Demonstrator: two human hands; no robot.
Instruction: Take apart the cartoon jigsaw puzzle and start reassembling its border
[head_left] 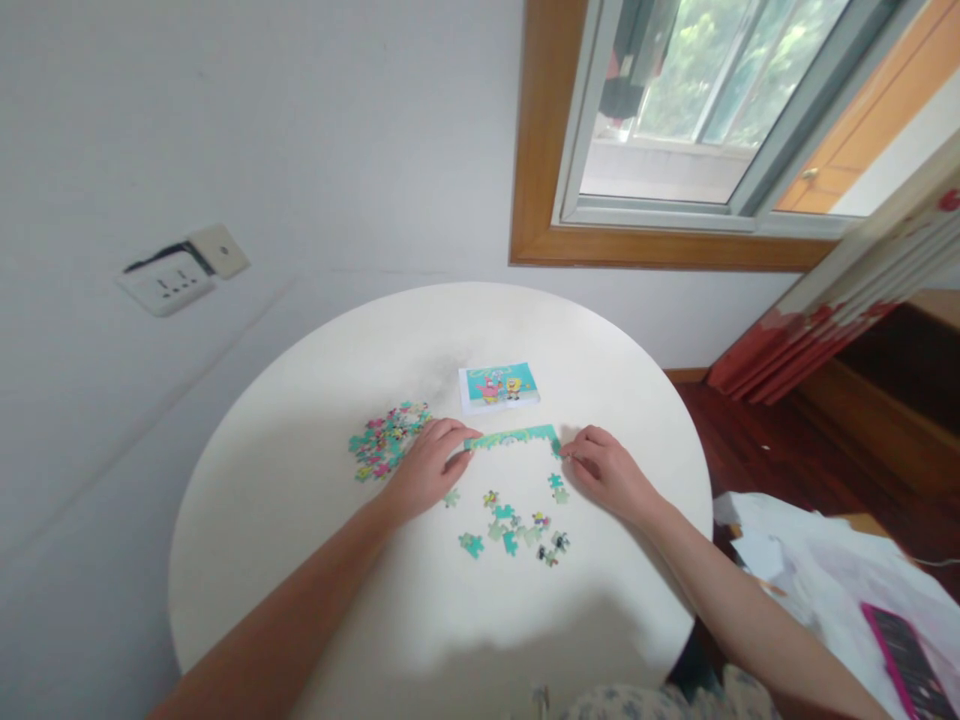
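A partly joined jigsaw puzzle border lies flat on the white table, with a long top strip and a short run down its right side. My left hand has its index finger and thumb around the border's left end. At the right side, my right hand is closed, with fingertips pinched against the edge pieces. Several loose puzzle pieces are scattered below the border, and a couple of teal and pale green pieces lie near my right hand. A reference picture card with cartoon figures rests just beyond the border.
A heap of mixed puzzle pieces sits left of my left hand, partly behind it. The round white table stands against the wall below a window. To the right, a phone with a pink edge lies on white sheeting.
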